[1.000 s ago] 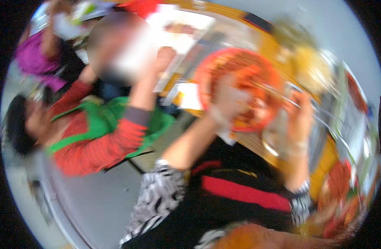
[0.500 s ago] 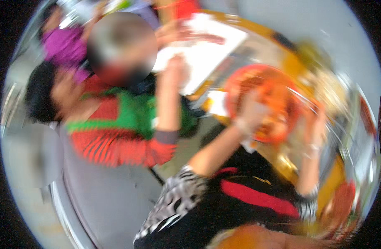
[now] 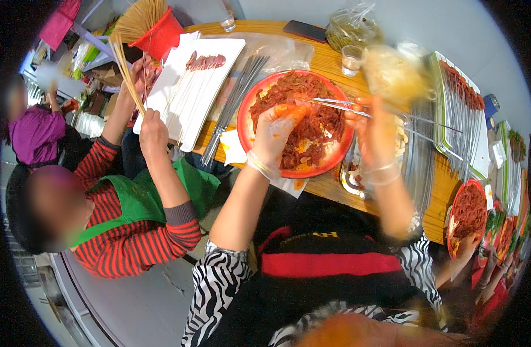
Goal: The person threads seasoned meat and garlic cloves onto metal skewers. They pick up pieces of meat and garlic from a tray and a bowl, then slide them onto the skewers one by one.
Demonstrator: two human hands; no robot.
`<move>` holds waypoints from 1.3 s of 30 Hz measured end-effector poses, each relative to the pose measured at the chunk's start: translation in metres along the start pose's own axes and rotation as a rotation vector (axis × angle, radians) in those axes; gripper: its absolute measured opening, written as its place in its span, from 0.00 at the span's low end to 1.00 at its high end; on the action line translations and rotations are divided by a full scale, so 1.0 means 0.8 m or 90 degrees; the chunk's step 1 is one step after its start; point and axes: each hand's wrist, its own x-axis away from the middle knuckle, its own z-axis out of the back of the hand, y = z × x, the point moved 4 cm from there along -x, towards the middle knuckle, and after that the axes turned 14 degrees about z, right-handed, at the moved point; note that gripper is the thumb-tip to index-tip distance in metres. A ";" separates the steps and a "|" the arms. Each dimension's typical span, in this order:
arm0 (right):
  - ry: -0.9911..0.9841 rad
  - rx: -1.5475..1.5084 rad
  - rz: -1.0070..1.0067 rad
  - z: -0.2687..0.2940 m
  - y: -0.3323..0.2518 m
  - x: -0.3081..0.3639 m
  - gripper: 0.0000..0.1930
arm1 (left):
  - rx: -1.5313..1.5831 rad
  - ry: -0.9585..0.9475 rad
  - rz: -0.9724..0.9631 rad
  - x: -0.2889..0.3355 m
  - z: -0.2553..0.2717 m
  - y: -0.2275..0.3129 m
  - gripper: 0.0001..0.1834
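Observation:
Over a red plate [image 3: 243, 124] heaped with sliced red marinated meat [image 3: 300, 149], both my hands work in thin clear gloves. My left hand [image 3: 274, 134] is closed in a pinch, its fingertips stained orange, on what looks like a slice of meat at the skewer tips. Long thin metal skewers [image 3: 340, 104] run from there into my right hand [image 3: 374, 132], whose fingers are closed round them. Their far ends stick out to the right, over more skewers lying on the table.
At left a co-worker in a striped sleeve [image 3: 124, 247] holds wooden skewers [image 3: 125, 72] beside a white tray [image 3: 224, 53]. Bare metal skewers [image 3: 233, 110] lie left of the plate. A tray of threaded meat skewers [image 3: 465, 110] stands right, a phone [image 3: 304, 31] and a cup [image 3: 351, 60] behind.
The view has swung and sharpened from a blur. My left hand has come up from the meat to the skewer tips, and my right hand now holds the skewers over the plate.

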 end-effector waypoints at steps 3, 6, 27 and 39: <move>-0.002 -0.013 -0.003 -0.001 -0.002 0.002 0.21 | 0.030 -0.041 0.014 0.007 -0.004 0.008 0.12; 0.011 0.000 -0.001 0.001 -0.001 -0.001 0.21 | 0.049 -0.028 0.066 0.005 -0.006 0.004 0.10; -0.059 0.075 -0.032 0.027 -0.003 0.014 0.23 | 0.186 -0.047 0.182 -0.001 -0.018 -0.027 0.15; -0.069 0.311 0.059 0.121 -0.101 0.014 0.22 | 0.241 -0.001 0.070 -0.005 -0.033 -0.050 0.11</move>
